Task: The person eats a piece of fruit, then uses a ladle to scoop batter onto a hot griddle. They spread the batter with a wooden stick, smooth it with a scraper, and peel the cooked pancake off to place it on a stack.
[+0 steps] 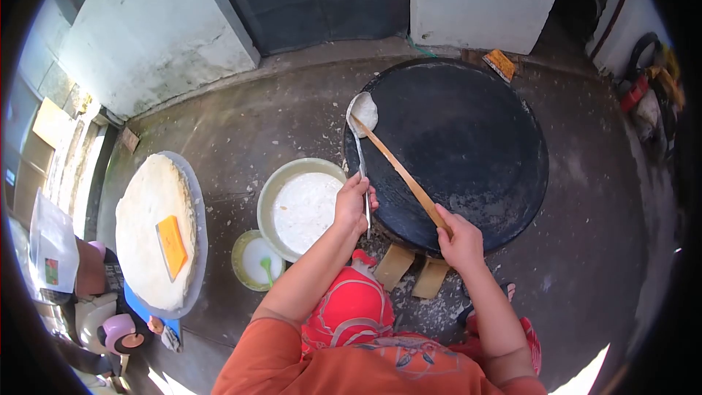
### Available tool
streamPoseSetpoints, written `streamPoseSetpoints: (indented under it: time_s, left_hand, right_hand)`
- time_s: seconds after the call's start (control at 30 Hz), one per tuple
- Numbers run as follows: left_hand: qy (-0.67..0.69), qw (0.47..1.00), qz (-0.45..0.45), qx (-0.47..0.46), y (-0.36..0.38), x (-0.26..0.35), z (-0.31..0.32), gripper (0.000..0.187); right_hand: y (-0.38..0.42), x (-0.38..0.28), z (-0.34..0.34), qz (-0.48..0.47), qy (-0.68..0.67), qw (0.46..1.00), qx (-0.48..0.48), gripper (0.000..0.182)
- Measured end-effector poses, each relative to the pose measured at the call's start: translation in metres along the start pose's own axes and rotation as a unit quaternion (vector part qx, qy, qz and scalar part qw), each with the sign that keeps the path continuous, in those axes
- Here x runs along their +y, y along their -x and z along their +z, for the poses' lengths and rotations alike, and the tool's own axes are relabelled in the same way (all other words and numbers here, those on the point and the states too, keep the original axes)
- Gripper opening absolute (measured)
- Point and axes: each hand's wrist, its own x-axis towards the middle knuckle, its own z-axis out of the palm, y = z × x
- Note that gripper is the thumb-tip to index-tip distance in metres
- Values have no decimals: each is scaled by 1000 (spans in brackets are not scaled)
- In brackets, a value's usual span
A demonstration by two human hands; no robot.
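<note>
My left hand (353,205) is closed around the handle of a metal ladle (363,115), whose bowl holds pale batter over the left rim of a big round black griddle (461,153). In my right hand (461,239) is a long flat wooden stick (406,178), gripped near its lower end. The stick's far tip reaches into or against the ladle's bowl. Below my left hand stands a wide basin (268,197) of white batter (303,212). Beside it is a smaller bowl (240,267) of white liquid with a green spoon (266,265) in it.
At left, a stack of thin round flatbreads (150,190) carries an orange-handled scraper (172,247). Another orange scraper (500,64) lies behind the griddle. Cardboard pieces (430,278) lie by the griddle's near edge. White crumbs dot the floor. Bags and clutter (647,102) line the right wall.
</note>
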Motion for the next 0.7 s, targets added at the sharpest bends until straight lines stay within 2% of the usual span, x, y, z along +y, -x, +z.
streamPoseSetpoints:
  time_s: [0.13, 0.23, 0.27, 0.33, 0.4, 0.5, 0.57, 0.7]
  left_hand:
    - [43, 998, -15, 45, 3, -1, -1, 16]
    - [3, 1000, 3, 21, 9, -3, -3, 14]
    - [2, 1000, 2, 18, 12, -3, -1, 14]
    - [-28, 996, 65, 54, 21, -1, 0, 17]
    - [-17, 995, 77, 59, 23, -2, -2, 21]
    - [-25, 997, 68, 35, 24, -2, 1, 16]
    - [-39, 999, 17, 16, 9, -1, 2, 10]
    - [-130, 991, 43, 1, -33, 14, -5, 5]
  right_hand:
    - [-5, -1, -5, -4, -22, 1000, 10, 41]
    - [-9, -5, -5, -2, -21, 1000, 22, 42]
    - [-11, -3, -4, 27, -1, 1000, -3, 43]
    - [-11, 3, 2, 55, 17, 998, -29, 43]
    - [-8, 14, 9, 28, 1, 1000, 9, 43]
    - [-10, 24, 14, 33, -16, 999, 13, 43]
    - [-10, 25, 7, 27, -15, 999, 20, 42]
    - [-2, 17, -23, 6, 37, 998, 41, 43]
